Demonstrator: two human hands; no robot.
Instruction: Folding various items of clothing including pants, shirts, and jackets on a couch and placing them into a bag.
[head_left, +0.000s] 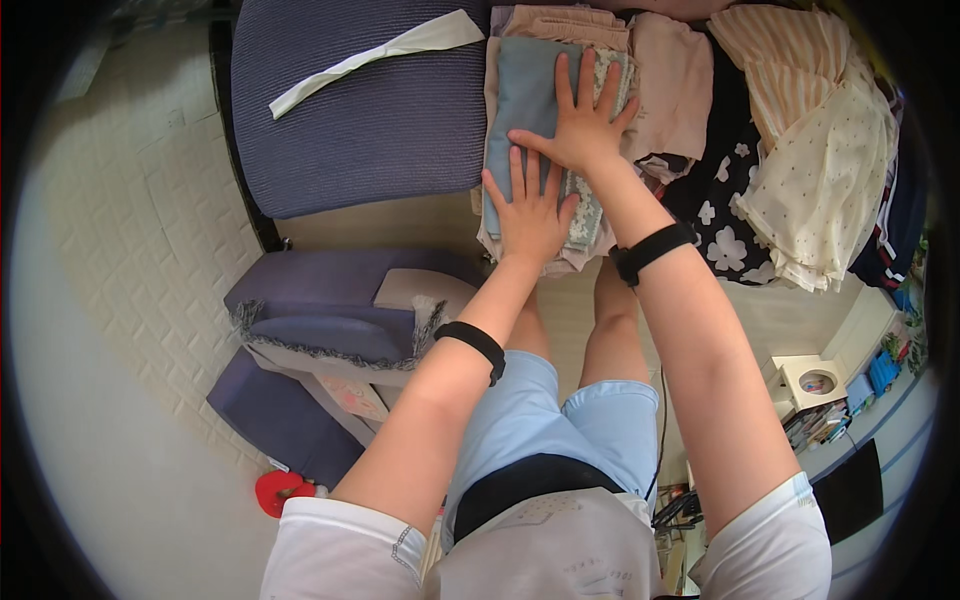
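A folded blue-grey garment (525, 90) with a white floral lace strip lies on top of a stack of folded pink clothes (574, 22). My left hand (531, 221) rests flat on the garment's nearer part, fingers spread. Farther up, my right hand (589, 127) presses on it with the fingers apart, covering some of the lace. Neither hand grasps anything. Right of the stack sits a pale pink garment (671, 82). Left of it, a white fabric strip (375, 56) stretches across a dark blue ribbed seat cushion (352, 142).
Toward the right are a black garment with white flowers (726, 247), an orange-striped cloth (795, 82) and a cream dotted cloth (825, 172). A blue-grey sofa (322, 277) with a fringed cover stands at lower left, near a red object (281, 491). A white box (814, 379) is at lower right.
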